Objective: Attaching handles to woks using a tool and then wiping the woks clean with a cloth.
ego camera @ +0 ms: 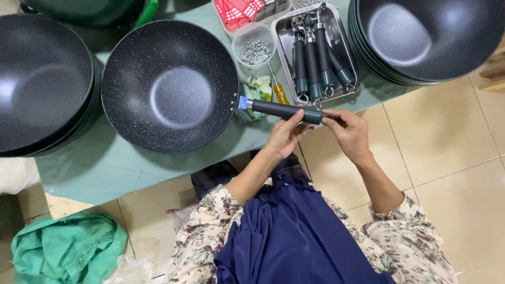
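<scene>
A black speckled wok lies on the green-covered table. A dark handle with a green end juts from the wok's right rim. My left hand grips the handle from below, near its outer end. My right hand pinches the handle's green tip between thumb and fingers. Whether the handle is fastened to the wok I cannot tell.
A metal tray holding several more handles sits behind my hands. Beside it are a clear cup of nuts, a yellow-handled screwdriver and a red-patterned box. Stacks of woks stand at left and top right. A green cloth lies on the tiled floor.
</scene>
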